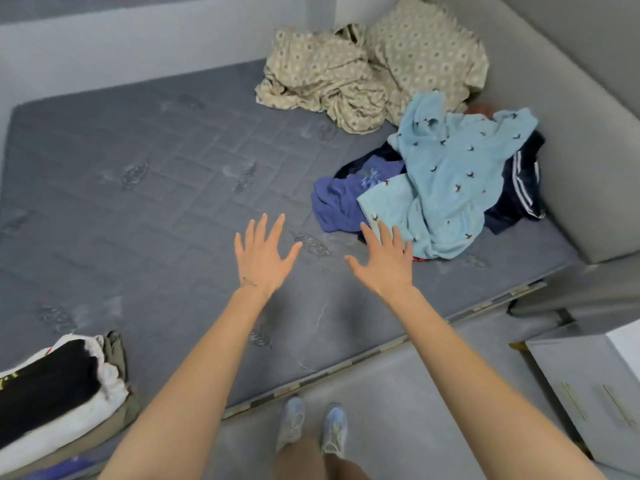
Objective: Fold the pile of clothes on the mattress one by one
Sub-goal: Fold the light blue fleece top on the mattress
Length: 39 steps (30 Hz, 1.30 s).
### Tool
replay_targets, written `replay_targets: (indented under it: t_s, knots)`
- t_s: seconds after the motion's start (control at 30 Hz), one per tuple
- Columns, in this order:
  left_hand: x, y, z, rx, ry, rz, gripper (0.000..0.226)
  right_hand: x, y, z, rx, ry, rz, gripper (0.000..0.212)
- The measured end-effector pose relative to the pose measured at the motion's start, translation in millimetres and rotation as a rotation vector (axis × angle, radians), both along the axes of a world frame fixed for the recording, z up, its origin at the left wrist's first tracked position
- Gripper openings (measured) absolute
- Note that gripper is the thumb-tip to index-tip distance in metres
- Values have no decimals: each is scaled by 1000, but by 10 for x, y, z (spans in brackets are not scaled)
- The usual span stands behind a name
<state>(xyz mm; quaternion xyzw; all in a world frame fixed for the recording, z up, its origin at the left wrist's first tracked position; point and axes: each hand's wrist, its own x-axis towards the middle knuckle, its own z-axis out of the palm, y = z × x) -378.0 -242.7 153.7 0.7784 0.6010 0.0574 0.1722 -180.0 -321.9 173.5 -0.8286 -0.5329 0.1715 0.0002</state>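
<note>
A heap of unfolded clothes lies at the right side of the grey mattress [156,188]: a light blue garment with small dark bird prints [453,174] on top, a purple-blue one [337,202] under its left edge, and a dark navy piece with white stripes [523,188] behind. My left hand [265,256] and my right hand [386,259] stretch out flat over the mattress with fingers spread, holding nothing. The right hand's fingertips sit just short of the light blue garment's near edge.
A crumpled beige patterned sheet [363,71] lies at the far right corner. A stack of folded clothes, black, white and olive [59,396], rests at the near left edge. A grey padded headboard [588,133] lines the right side; a pale cabinet [588,386] stands by my feet.
</note>
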Motion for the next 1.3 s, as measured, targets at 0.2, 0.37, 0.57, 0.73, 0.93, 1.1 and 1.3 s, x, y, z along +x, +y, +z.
replay_targets:
  t_s: [0.2,0.37,0.57,0.73,0.93,1.1,1.3]
  knots:
    - [674,266,-33,-5,-2,-126,66,709,63,-18,44,-1,-158,73]
    - [1321,508,-91,-10,0,-225,65,1284,56,-68,86,36,-296,74]
    - [2265,651,-288,-63,-59,-307,67,2130,93,-268,103,51,-368,75]
    - [3078,713,-564,-68,-101,-282,88,2996,285,-568,50,80,-342,77]
    - [3943,907,-922,-139,-91,-209,89,3942,579,-843,-41,109,-279,79]
    - [4404,1080,-1175,-220,-71,-171,92,4480,857,-1106,-49,210,-306,82]
    - [4845,1328,-1540,-508,-228,-10,99,4781,1176,-1546,72,599,-476,95]
